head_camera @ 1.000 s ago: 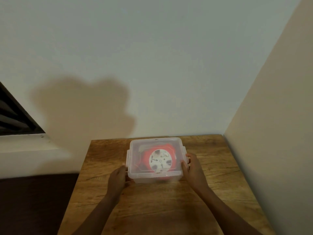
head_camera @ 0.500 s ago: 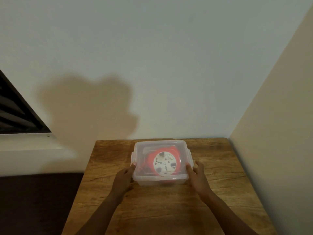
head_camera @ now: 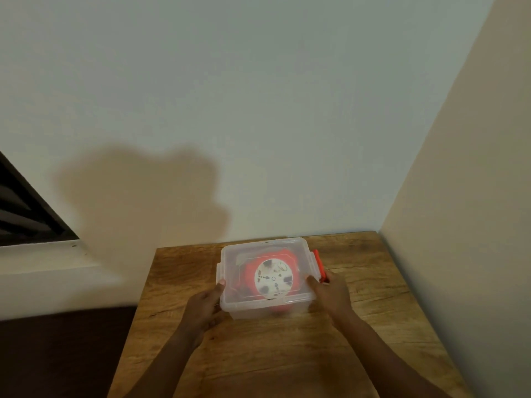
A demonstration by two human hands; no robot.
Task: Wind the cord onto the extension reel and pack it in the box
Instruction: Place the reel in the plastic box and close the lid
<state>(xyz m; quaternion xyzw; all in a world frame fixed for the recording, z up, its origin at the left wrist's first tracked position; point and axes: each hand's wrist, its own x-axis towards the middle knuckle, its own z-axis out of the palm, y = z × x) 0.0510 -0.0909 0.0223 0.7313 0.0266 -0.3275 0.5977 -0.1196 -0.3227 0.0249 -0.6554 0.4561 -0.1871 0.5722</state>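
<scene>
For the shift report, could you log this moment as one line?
reel: inside box, lid on | left hand: at left side | right hand: on red latch | table

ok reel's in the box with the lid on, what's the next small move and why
Probably press the red latch down with the right hand. It sticks out from the box side, seemingly unclipped, while the left hand steadies the other end. The reel already sits inside.

no legible text, only blurred marks on the reel's white face
</scene>
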